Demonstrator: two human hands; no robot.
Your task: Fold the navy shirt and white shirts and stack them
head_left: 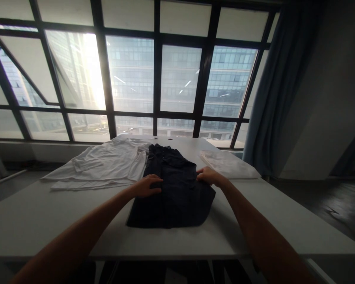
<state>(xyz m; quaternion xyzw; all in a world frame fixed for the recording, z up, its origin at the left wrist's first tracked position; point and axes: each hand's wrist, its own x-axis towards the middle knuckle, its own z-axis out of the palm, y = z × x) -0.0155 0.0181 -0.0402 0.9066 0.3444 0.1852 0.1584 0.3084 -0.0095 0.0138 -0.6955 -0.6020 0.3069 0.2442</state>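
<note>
A dark navy shirt [177, 201] lies on the white table, its collar toward the window and its hem toward me. My left hand [148, 185] rests on the left part of the shirt, fingers stretched out and slightly apart. At the shirt's right edge, my right hand [210, 176] has thumb and fingers closed on the cloth. The fabric at that side is bent inward, and the lower right corner flares out. Left of the dark shirt, a white garment [106, 161] is spread out with wrinkles, its edge close against the dark cloth.
The white table [62, 221] reaches from my body to the window wall. A flat white folded bundle [229, 163] lies at the right, beyond my right hand. Behind the table stand large framed windows [130, 75], with a blue curtain [272, 102] at the right.
</note>
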